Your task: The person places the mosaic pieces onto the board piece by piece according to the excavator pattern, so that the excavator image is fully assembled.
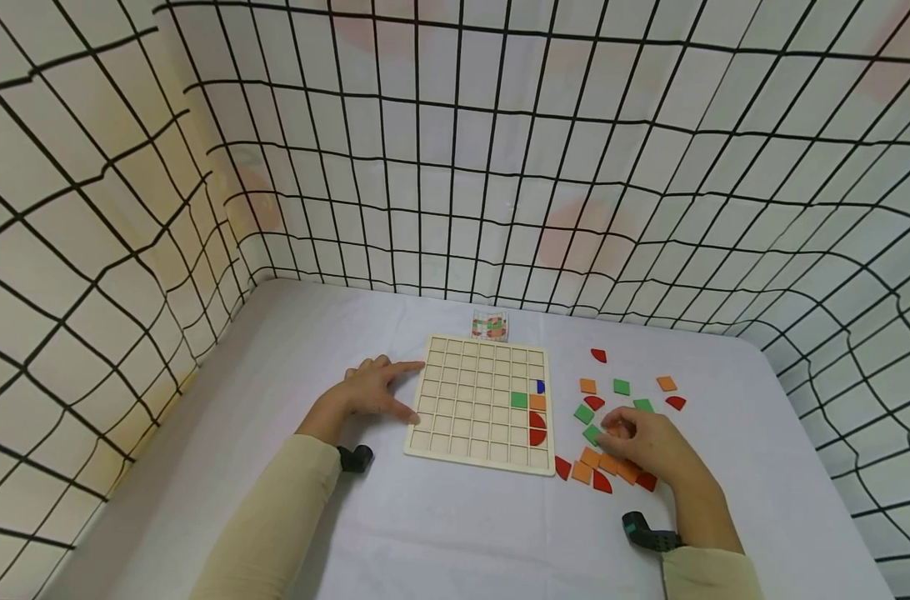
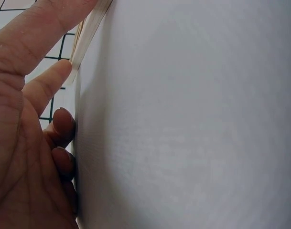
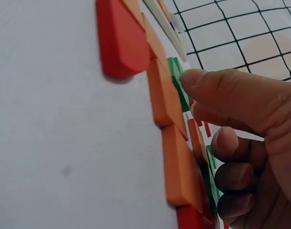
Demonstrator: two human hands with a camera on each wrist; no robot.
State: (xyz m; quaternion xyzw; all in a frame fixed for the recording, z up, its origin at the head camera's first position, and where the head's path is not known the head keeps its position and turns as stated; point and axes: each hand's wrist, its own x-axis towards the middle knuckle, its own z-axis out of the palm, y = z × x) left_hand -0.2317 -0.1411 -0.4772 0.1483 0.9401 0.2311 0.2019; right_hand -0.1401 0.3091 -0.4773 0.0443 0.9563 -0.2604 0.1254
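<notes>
A pale wooden grid board [image 1: 462, 417] lies on the white-covered table. At its left edge my left hand [image 1: 368, 389] rests, thumb and index finger spread and touching the rim; the left wrist view also shows the fingers [image 2: 47, 86] at the board edge. On the board's right side sit a green square, an orange square, a blue piece and two red quarter-circles [image 1: 537, 436]. Beside the board my right hand [image 1: 650, 442] pinches a green square tile [image 1: 592, 434] with thumb and index finger, low over the loose pieces. Its other fingers are curled.
Loose orange squares [image 1: 582, 472], green squares [image 1: 622, 387] and red quarter-circles [image 1: 602, 482] lie scattered right of the board. A small clear box [image 1: 490, 326] with coloured contents stands behind the board. Black wire mesh [image 1: 455, 179] encloses the table's back and sides.
</notes>
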